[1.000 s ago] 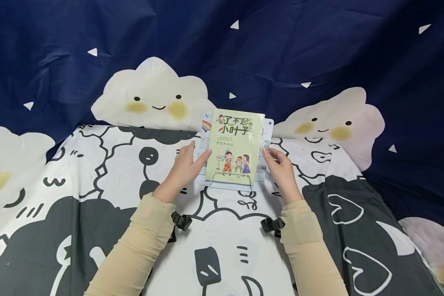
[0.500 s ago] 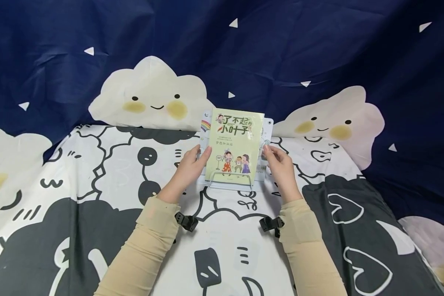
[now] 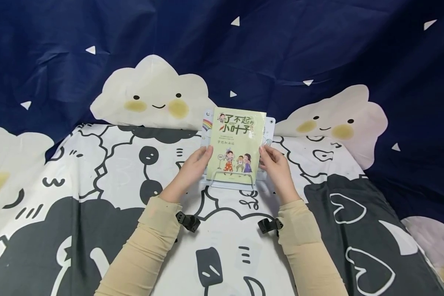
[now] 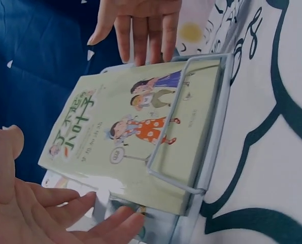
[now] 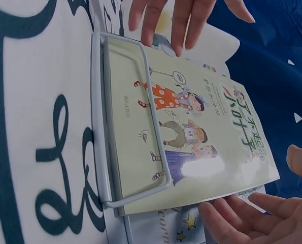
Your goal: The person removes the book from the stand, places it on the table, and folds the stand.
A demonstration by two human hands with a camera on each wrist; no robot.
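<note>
One left hand [image 3: 193, 166] and one right hand [image 3: 279, 168], both with fingers loosely extended, flank one glossy, rectangular green book [image 3: 237, 142]; whether they touch it, I cannot tell. Between them, it sits in one stand [image 4: 216, 127] with a slim, round-cornered rail, before one smooth printed panel [image 3: 268, 133], on black-and-white cloth [image 3: 233, 232].

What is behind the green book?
A pale printed panel shows past both sides, with a rainbow at left in the head view. The green book covers its middle, so any print there cannot be seen.
</note>
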